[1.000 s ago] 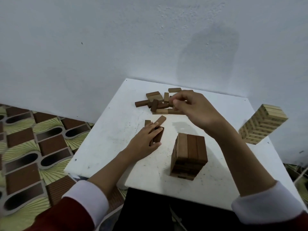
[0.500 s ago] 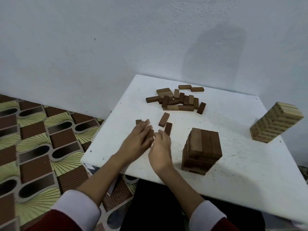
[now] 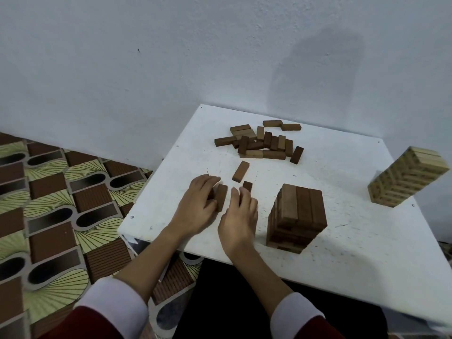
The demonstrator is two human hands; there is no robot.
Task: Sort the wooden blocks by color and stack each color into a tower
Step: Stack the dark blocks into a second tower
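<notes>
White table point(image 3: 342, 253) bears brown tower point(image 3: 297, 220), loose blocks point(image 3: 261, 143).

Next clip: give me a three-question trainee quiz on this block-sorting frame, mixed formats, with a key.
1. True or false: the light tower is touching the dark tower.
2. Multiple choice: the loose pile lies A) at the table's near edge, B) toward the wall, beyond both hands, C) on the floor.
3. Fill in: the left hand rests on dark blocks lying to the ____ of the dark tower in the head view.

Key: 1 false, they stand apart on the white table. 2 B. 3 left.
</notes>
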